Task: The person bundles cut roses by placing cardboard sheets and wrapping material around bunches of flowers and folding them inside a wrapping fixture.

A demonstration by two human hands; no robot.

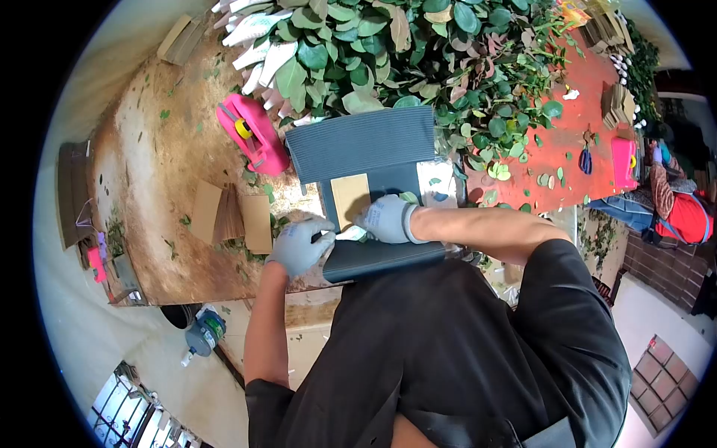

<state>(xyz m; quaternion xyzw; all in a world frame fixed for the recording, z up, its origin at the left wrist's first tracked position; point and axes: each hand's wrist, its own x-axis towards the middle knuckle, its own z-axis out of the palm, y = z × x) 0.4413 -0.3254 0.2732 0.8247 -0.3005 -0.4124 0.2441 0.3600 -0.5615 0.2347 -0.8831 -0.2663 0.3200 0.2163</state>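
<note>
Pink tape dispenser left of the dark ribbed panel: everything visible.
The pink tape dispenser looks like glossy plastic, with a yellow hub and some grey showing along its middle. It rests aslant on the stained table, near the leaves. Neither the left hand nor the right hand touches it; whether it touches the ribbed panel is unclear.

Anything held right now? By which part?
Yes, a white wrap: the right hand holds one end; the left hand is at the other, whether gripping I can't tell.
</note>
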